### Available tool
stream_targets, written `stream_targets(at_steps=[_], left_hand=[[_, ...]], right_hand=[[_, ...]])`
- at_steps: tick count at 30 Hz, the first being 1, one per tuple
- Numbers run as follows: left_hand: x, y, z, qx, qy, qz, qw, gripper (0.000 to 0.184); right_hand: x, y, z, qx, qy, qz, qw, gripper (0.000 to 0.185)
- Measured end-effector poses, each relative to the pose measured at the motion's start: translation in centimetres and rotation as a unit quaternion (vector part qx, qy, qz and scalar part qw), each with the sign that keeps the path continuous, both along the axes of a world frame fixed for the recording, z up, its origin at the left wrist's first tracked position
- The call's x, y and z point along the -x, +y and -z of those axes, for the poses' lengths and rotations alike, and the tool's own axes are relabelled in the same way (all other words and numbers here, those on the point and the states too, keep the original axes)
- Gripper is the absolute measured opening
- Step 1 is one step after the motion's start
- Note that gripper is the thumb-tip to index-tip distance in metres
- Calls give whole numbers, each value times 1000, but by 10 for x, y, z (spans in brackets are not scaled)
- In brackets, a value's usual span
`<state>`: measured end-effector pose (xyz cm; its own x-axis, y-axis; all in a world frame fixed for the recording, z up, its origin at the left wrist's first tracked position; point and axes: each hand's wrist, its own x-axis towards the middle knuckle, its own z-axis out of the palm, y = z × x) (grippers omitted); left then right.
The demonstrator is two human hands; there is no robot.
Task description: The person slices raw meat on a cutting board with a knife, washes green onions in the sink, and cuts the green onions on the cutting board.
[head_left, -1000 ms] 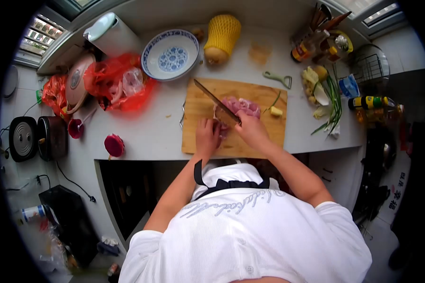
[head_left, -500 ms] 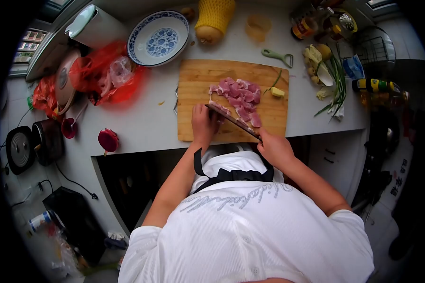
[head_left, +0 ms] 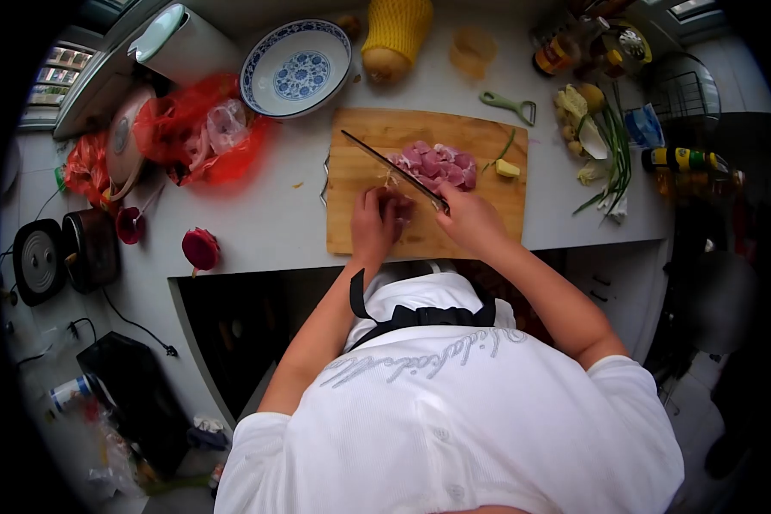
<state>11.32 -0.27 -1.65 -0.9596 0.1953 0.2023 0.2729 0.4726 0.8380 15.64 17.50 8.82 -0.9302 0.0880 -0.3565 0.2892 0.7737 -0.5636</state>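
My right hand (head_left: 475, 221) is closed round the handle of a kitchen knife (head_left: 384, 161), whose blade, seen nearly edge-on, slants up and left over the wooden cutting board (head_left: 347, 193). Under and beyond the blade lies a heap of sliced raw meat (head_left: 444, 163). At the board's near left, my left hand (head_left: 373, 226) has its fingers bent and pressed on more raw meat (head_left: 400, 208), partly hidden by the fingers. To the right of the heap are a yellow piece that looks like ginger (head_left: 507, 169) and a thin green strip (head_left: 502, 149).
Behind the board stand a blue-and-white bowl (head_left: 295, 68), a squash in yellow netting (head_left: 396, 38) and a green peeler (head_left: 509, 106). Red plastic bags (head_left: 201, 133) lie left, with a dark red round object (head_left: 200, 249) nearer. Spring onions (head_left: 612, 154) and bottles (head_left: 681, 160) are at right.
My right hand has carried the knife up and left, away from the left fingers, and the blade now crosses in front of the meat heap. My left hand stays on the board.
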Motion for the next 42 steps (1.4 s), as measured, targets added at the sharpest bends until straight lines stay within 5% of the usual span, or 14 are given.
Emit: stream_targets(at_steps=[14,16,19,26,28,34,42], left_hand=[[6,-6,13,54,3,47,997,18],[6,-3,12,36,0,41,998,19],[7,-3,16,38,20,42,998,20],[7,-13,11,68,28,54,996,17],[-4,-15,-3,49,-27,12,998,20],[-5,-21,4,152,88,93,980,26],[-6,-20,17,135,104,80,982,23]], right_hand=[[-41,-5,-6,-42,-115,-3,993,27],[-15,-22,21,-67,22,-45,996,27],[21,-47,30,-28,-44,-15,999,28],[16,-11,16,-4,28,5,1000,26],[0,-5,-1,15,21,-13,1000,25],[-24,-10,2,-8,-8,-57,998,23],[-76,20,-7,-44,-125,-33,991,22]])
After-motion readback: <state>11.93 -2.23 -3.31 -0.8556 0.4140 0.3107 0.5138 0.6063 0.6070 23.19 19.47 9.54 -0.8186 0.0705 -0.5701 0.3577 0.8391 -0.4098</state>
